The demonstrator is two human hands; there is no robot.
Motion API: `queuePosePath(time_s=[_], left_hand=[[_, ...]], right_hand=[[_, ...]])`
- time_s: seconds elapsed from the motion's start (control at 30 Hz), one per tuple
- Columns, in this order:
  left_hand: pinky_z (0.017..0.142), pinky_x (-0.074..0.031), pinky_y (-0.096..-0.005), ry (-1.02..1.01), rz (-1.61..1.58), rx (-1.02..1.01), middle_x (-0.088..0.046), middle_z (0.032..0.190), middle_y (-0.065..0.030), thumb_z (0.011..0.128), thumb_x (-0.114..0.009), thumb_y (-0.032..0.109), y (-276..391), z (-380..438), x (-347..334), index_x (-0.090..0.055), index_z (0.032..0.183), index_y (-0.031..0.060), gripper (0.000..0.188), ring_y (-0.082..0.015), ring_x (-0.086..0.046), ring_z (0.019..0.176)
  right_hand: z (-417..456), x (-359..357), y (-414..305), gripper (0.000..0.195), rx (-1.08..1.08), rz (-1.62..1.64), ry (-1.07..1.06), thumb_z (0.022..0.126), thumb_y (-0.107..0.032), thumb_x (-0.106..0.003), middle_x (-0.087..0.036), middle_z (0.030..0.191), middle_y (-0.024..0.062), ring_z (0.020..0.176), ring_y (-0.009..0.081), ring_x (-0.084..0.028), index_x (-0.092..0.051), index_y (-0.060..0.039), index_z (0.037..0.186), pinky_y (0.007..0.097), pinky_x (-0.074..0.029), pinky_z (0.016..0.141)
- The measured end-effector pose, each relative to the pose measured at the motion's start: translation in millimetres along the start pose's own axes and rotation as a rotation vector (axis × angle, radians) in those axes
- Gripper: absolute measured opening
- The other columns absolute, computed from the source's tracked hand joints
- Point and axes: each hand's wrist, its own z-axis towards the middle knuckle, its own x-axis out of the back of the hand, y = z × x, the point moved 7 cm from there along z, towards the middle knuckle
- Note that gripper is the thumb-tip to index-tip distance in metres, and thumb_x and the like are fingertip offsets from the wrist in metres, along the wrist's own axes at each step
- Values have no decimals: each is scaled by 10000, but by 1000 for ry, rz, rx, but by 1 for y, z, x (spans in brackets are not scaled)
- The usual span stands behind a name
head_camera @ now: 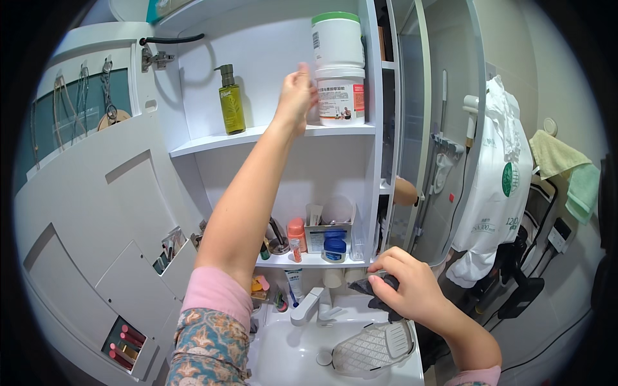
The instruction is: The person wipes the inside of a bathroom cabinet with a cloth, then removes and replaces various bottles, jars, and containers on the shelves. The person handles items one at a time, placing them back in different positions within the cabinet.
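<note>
My left hand (297, 99) is raised at the upper shelf, its fingers beside the lower of two stacked white tubs (341, 96); whether they touch it is unclear. The upper tub (338, 41) has a green lid. To the left of the hand stands a green pump bottle (232, 107). Below, at the right of the sink, my right hand (403, 284) is closed on a dark grey cloth (386, 296). A blue-lidded jar (334, 247), a coral bottle (297, 232) and a small box of items (314, 236) stand on the lower shelf.
A washbasin (285, 352) with a faucet (307, 306) and a grey mesh washboard-like item (372, 350) lies below. The open cabinet door (120, 193) spans the left. At the right are a mirrored door (434, 144), a hanging white bag (502, 188) and towels (560, 154).
</note>
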Motion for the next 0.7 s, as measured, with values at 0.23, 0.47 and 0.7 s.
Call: queuePosePath(time_s=[0.23, 0.47, 0.7], left_hand=[[822, -517, -364, 76, -55, 41, -495, 1070, -123, 993, -461, 378, 2, -11, -5, -410, 1198, 2, 431, -191, -535, 927], [913, -468, -382, -28, 117, 8, -498, 1183, -171, 905, -578, 507, 3, -9, -10, -393, 1244, -19, 653, -243, -524, 1079], [948, -437, -408, -147, 157, 37, -470, 1286, -226, 846, -641, 515, 1, -8, -13, -312, 1374, -39, 833, -280, -488, 1161]], right_hand=[[-7, -6, 0, 159, 54, -12, 1, 839, -209, -640, -588, 896, 58, 630, 232, -610, -643, -58, 888, 342, -503, 576], [-7, -18, -8, 157, 121, 37, -1, 839, -209, -645, -593, 899, 50, 617, 233, -615, -648, -59, 882, 348, -507, 571], [-10, -26, -17, 157, 115, 36, -48, 840, -216, -658, -595, 895, 35, 569, 228, -601, -650, -65, 879, 344, -495, 530]])
